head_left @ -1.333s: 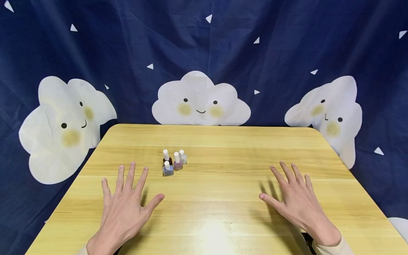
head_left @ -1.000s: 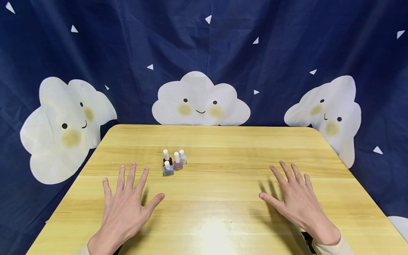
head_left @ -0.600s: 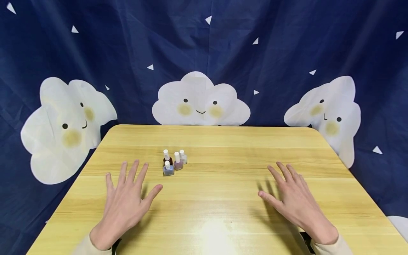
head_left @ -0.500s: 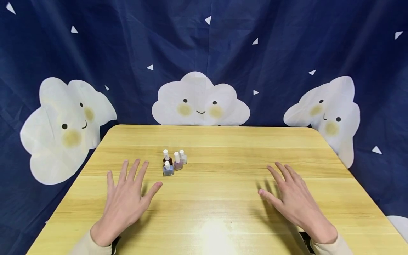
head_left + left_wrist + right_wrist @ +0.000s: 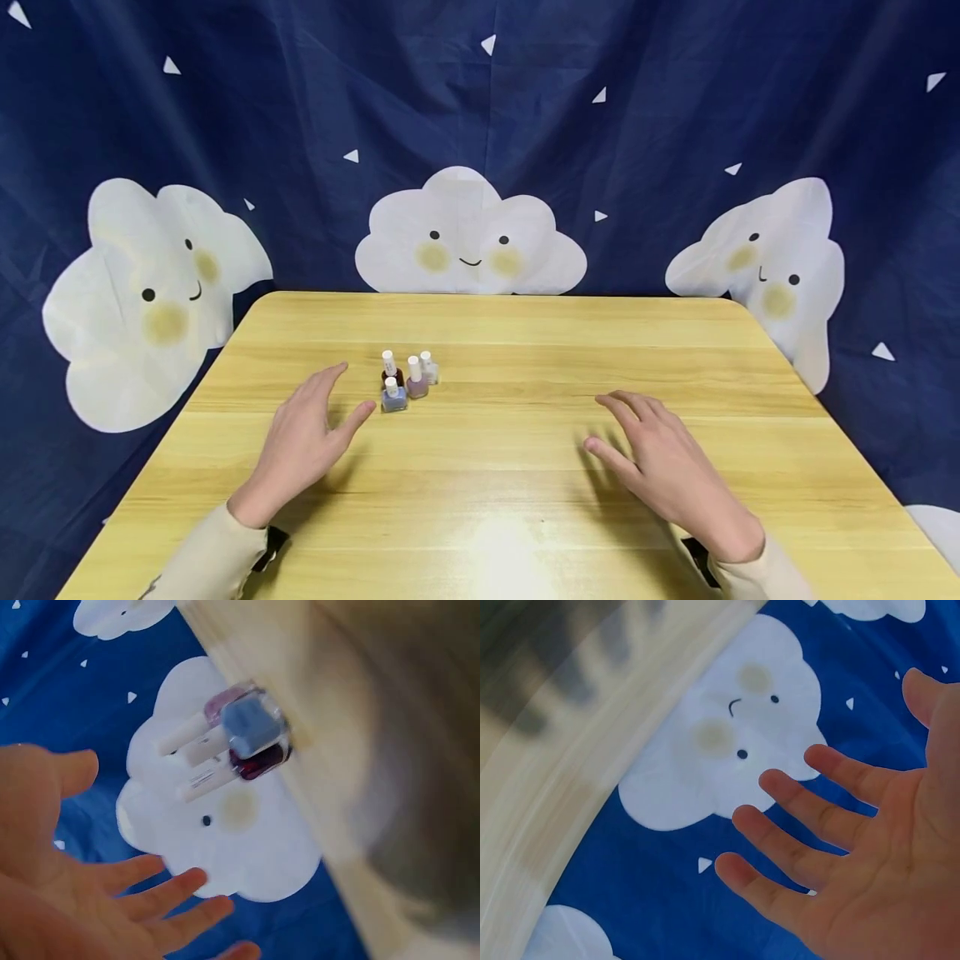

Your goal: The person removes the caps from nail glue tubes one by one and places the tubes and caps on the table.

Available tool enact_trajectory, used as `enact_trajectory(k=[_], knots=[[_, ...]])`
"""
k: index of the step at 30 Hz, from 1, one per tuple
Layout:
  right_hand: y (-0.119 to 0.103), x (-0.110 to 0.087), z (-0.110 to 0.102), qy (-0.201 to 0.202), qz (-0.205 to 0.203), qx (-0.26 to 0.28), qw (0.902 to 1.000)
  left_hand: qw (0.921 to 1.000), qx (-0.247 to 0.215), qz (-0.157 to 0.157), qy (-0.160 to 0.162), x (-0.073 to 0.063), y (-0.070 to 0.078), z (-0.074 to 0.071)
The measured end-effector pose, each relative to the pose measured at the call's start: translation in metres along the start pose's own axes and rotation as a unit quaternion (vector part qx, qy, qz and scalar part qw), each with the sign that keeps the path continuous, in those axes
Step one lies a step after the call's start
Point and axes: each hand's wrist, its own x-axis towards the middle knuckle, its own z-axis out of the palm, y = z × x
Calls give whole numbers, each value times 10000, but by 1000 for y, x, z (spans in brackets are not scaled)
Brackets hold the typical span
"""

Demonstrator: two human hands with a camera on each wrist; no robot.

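Note:
Several small nail polish bottles with white caps stand close together on the left half of the table. Nearest is a blue nail polish (image 5: 393, 401); behind it are a dark red nail polish (image 5: 389, 377), a mauve nail polish (image 5: 417, 387) and a clear or whitish nail polish (image 5: 430, 372). My left hand (image 5: 300, 442) hovers just left of the bottles, thumb apart from the fingers, holding nothing. Over the right half, my right hand (image 5: 663, 467) hovers with fingers loosely extended, also holding nothing. The left wrist view shows the bottles' caps and the blue nail polish (image 5: 252, 726) beyond my fingers.
The pale wooden table (image 5: 517, 333) has rounded far corners. Behind it hangs a dark blue curtain (image 5: 420, 92) with smiling white clouds and small white triangles. A bright glare spot lies on the near middle of the tabletop.
My left hand has moved forward and turned sideways toward the bottles, its spread fingers drawing together. My right hand has shifted left and its fingers have closed up a little. The bottles stay put.

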Motion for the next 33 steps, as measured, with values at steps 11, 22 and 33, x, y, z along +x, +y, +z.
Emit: enact_trajectory(k=[11, 22, 33], knots=[[-14, 7, 6, -29, -287, 196, 9994, 9854, -1430, -722, -578, 17, -19, 10], [-22, 14, 12, 36, -565, -79, 9984, 9744, -1640, -1166, -1004, 22, -24, 23], [-30, 25, 17, -76, -875, -549, 9946, 9707, -1766, -1266, -1031, 29, -18, 34]])
